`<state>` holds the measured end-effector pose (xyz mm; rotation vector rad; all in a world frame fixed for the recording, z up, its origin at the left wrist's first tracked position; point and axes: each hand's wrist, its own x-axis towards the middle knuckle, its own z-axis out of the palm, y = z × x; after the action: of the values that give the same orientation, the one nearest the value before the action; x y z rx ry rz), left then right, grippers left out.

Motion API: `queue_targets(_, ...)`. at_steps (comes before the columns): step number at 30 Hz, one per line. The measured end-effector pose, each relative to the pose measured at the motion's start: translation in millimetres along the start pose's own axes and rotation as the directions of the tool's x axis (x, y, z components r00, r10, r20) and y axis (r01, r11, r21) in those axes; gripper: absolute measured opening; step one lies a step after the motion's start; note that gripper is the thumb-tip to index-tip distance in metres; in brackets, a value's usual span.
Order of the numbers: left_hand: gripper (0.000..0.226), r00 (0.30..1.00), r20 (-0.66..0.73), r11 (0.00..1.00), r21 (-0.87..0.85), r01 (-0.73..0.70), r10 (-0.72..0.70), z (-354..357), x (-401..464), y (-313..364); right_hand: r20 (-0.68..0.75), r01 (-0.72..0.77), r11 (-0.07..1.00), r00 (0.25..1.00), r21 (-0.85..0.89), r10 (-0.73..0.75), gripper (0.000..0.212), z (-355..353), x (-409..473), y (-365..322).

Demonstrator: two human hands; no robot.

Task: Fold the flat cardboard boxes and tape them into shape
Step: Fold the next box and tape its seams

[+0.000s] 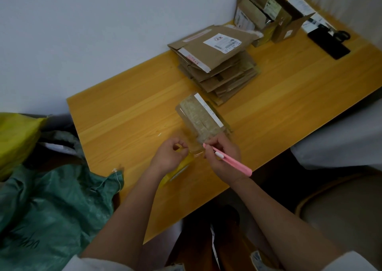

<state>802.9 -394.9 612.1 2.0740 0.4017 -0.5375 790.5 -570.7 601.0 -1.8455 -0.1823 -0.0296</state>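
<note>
Tape strip (191,146) is being pinched taut by left hand (168,153); pink cutter (229,160) is being gripped in right hand (224,151). Tension should be kept, cut made beside folded box (201,118).

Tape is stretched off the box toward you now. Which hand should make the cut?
Right. The right hand already grips the pink cutter, its tip at the clear tape; the left hand pinches the tape's end.

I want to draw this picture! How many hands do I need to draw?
2. The left hand pinches clear tape near the table's front edge; the right hand, beside it, holds a pink utility knife against the small box.
</note>
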Motion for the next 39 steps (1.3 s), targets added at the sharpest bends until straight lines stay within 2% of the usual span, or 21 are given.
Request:
queue_targets(2, 0.006, 0.999, 0.050, 0.999, 0.034, -0.006, 0.004, -4, 0, -1, 0.032, -0.063, 0.998, 0.998, 0.017, 0.063, 0.015, 0, 0, 5)
queue_targets(5, 0.006, 0.998, 0.063, 0.999, 0.039, 0.007, -0.009, -10, -2, -7, 0.107, -0.074, 0.997, 0.992, 0.003, 0.073, 0.014, 2, 0, 10)
queue_targets(17, 0.003, 1.000, 0.016, 0.999, -0.026, 0.024, -0.024, -9, -2, -13, 0.338, 0.076, 0.990, 0.941, -0.118, -0.032, 0.004, -2, 4, 20)
queue_targets(21, 0.004, 0.999, -0.007, 0.998, -0.047, 0.040, -0.041, -8, -2, -15, 0.417, 0.154, 0.964, 0.907, -0.216, -0.052, 0.009, 1, 7, 26)
queue_targets(23, 0.004, 0.999, -0.017, 0.997, -0.061, 0.039, -0.041, -9, -3, -14, 0.447, 0.161, 0.965, 0.893, -0.208, -0.052, 0.013, 0, 6, 29)
queue_targets(28, 0.002, 0.999, -0.020, 0.998, -0.051, 0.048, -0.049, -7, -5, -13, 0.277, -0.041, 0.995, 0.959, -0.087, 0.063, 0.012, -2, 5, 21)
queue_targets(31, 0.003, 0.999, -0.018, 0.998, -0.054, 0.044, -0.045, -7, -4, -12, 0.194, -0.079, 0.996, 0.977, -0.032, 0.084, 0.019, 1, 4, 16)
queue_targets(35, 0.001, 0.999, -0.032, 0.997, -0.062, 0.035, -0.037, -7, -5, -10, 0.148, -0.093, 0.995, 0.985, 0.026, 0.088, 0.013, 9, 3, 9)
queue_targets(37, 0.002, 0.998, -0.038, 0.997, -0.066, 0.038, -0.040, -7, -6, -11, 0.144, -0.108, 0.994, 0.984, 0.001, 0.107, 0.014, 10, 4, 7)
queue_targets(39, 0.002, 0.998, -0.043, 0.997, -0.064, 0.036, -0.039, -8, -5, -13, 0.200, -0.107, 0.992, 0.973, -0.063, 0.118, 0.013, 11, 4, 5)
